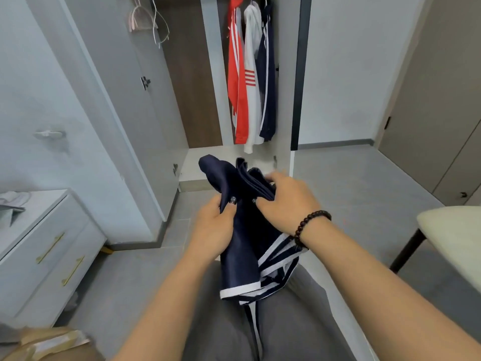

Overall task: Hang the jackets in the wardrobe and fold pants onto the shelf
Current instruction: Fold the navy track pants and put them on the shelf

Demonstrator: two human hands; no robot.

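From the head view, your left hand (213, 225) pinches the navy pants (250, 230) at center frame; your right hand (286, 196) grips their bunched top, arms extended before the wardrobe (283, 100) above.

drawer unit (44, 246) left | chair (453, 238) right | possibly cardboard (49, 343) bottom-left

Soft, even, shadowless daylight; wide-angle bending at edges, slight blur.
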